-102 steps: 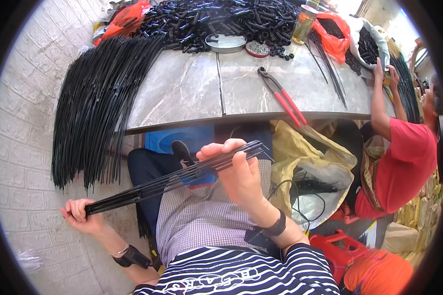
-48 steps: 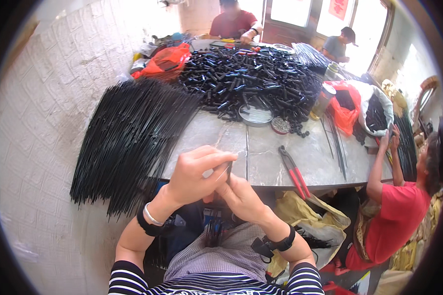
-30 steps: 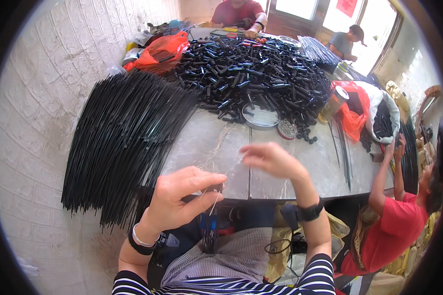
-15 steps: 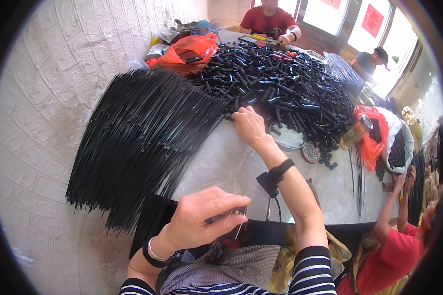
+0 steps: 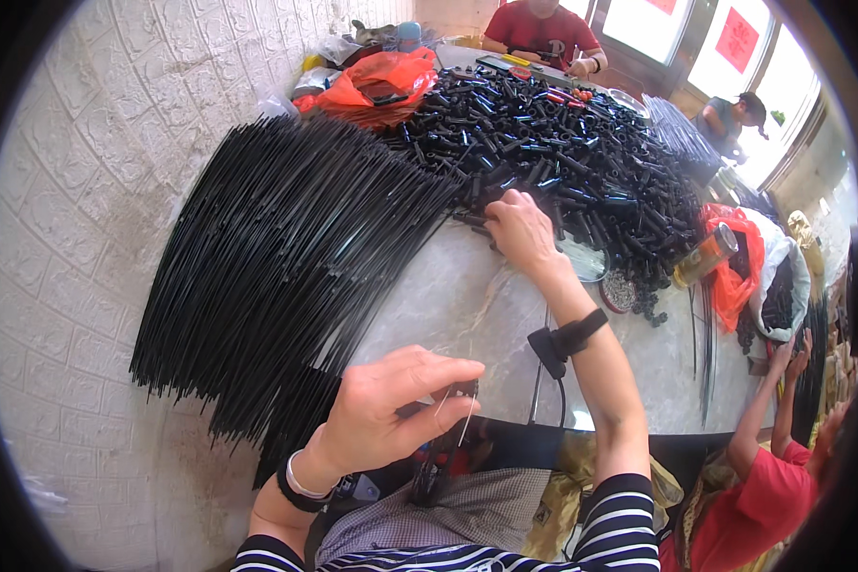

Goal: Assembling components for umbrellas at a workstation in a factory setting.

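My left hand [image 5: 391, 405] is held over the near edge of the table, thumb and forefinger closed on a small dark part. Thin pale sticks [image 5: 463, 429] point down from it; their full shape is partly hidden. My right hand [image 5: 524, 234] reaches forward to the near edge of a heap of short black tubes [image 5: 582, 157]. Its fingers are bent together among the pieces, and what they hold, if anything, is hidden. Left of it lies a wide bundle of long thin black rods [image 5: 276, 257]. Close to my right wrist is a round dish of pale sticks [image 5: 586, 259].
A small dish of grey bits [image 5: 620, 292] stands by a tilted jar [image 5: 705, 257]. Red bags [image 5: 372, 86] and a white sack [image 5: 784, 286] lie beyond. A co-worker [image 5: 543, 33] sits across; another person's arms [image 5: 777, 377] reach in at right. The wall [image 5: 95, 238] borders the left.
My right hand has shifted slightly right and its fingers now bend down at the heap's edge. The left hand keeps its pinch. The whole view has tilted a little.
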Action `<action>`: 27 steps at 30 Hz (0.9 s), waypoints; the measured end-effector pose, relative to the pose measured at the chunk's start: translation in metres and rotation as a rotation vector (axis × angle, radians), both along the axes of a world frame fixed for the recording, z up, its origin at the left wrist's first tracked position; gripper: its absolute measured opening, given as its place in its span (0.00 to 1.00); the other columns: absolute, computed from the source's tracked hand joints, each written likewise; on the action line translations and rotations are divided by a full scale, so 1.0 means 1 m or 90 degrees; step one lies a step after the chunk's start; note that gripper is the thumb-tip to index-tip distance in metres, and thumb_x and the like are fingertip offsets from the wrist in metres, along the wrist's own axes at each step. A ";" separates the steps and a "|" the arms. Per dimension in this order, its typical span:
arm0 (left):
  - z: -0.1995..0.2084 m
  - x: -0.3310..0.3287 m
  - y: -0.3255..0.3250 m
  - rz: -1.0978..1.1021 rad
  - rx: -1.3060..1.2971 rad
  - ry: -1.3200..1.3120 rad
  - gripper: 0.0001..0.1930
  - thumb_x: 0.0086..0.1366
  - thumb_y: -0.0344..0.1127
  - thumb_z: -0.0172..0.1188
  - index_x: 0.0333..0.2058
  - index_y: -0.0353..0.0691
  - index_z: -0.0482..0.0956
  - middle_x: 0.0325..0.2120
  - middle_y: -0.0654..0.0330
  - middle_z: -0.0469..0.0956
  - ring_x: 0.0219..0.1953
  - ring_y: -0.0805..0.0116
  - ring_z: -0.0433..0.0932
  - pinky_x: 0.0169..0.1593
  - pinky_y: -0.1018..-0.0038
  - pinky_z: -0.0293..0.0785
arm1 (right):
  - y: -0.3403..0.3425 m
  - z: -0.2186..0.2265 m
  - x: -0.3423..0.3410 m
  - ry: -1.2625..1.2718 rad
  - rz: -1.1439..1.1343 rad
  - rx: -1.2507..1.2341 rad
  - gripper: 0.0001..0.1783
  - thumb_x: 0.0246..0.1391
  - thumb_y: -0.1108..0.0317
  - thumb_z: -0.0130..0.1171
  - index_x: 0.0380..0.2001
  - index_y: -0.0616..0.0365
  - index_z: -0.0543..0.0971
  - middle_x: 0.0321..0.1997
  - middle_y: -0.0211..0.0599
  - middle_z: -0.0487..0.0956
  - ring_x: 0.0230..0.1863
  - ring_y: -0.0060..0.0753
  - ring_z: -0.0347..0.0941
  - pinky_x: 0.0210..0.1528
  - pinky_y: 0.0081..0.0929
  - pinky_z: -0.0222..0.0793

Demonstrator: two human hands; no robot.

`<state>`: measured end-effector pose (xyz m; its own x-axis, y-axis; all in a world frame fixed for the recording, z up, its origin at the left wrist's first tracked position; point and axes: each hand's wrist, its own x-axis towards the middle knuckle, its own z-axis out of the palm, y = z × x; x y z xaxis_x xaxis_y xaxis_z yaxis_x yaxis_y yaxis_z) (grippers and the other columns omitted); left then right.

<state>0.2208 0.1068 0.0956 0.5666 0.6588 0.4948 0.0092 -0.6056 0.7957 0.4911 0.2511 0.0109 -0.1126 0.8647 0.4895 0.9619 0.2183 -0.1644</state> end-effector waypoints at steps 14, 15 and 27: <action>-0.004 -0.003 -0.009 0.042 0.007 -0.038 0.15 0.52 0.25 0.69 0.41 0.34 0.82 0.29 0.56 0.82 0.28 0.69 0.79 0.31 0.78 0.76 | -0.119 0.028 0.120 0.066 -0.228 -0.127 0.07 0.48 0.67 0.56 0.27 0.54 0.83 0.29 0.43 0.82 0.36 0.49 0.79 0.40 0.41 0.74; -0.005 0.000 -0.009 0.029 0.005 -0.041 0.15 0.52 0.25 0.69 0.41 0.34 0.82 0.29 0.56 0.82 0.28 0.69 0.79 0.31 0.78 0.76 | -0.133 0.022 0.137 0.061 -0.281 -0.178 0.07 0.46 0.68 0.57 0.25 0.54 0.84 0.28 0.45 0.82 0.35 0.50 0.79 0.40 0.41 0.75; 0.001 0.020 -0.030 0.001 -0.008 -0.055 0.16 0.54 0.24 0.67 0.43 0.34 0.81 0.29 0.57 0.82 0.30 0.71 0.80 0.33 0.78 0.77 | -0.202 -0.032 0.203 0.094 -0.404 -0.165 0.17 0.44 0.76 0.63 0.42 0.54 0.80 0.44 0.50 0.75 0.48 0.52 0.73 0.52 0.40 0.70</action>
